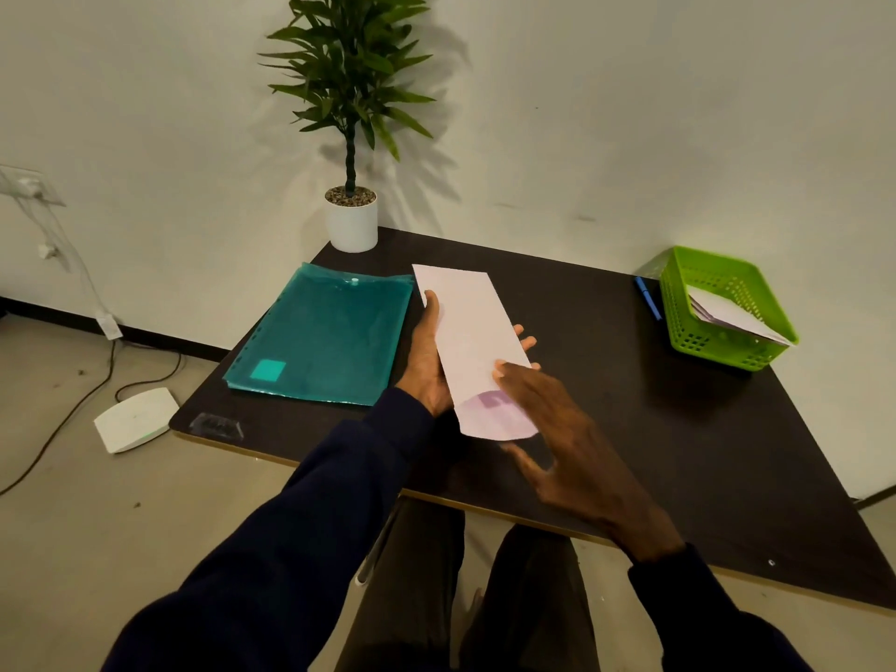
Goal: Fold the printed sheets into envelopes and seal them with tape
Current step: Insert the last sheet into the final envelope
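Observation:
A long white envelope point(465, 327) is held above the dark table point(679, 429), its open flap end toward me. My left hand point(426, 366) grips it from underneath, thumb on the left edge and fingertips showing past the right edge. My right hand point(548, 419) rests on the envelope's near end by the flap, fingers spread; it is slightly blurred. A strip of clear tape point(216, 425) sticks to the table's front left corner. More white envelopes point(727, 315) lie in the green basket point(717, 354) at the right.
A teal plastic folder point(322, 337) lies at the table's left. A potted plant point(351, 220) stands at the back corner. A blue pen point(648, 298) lies beside the basket. A white device point(136, 419) and cables are on the floor at left.

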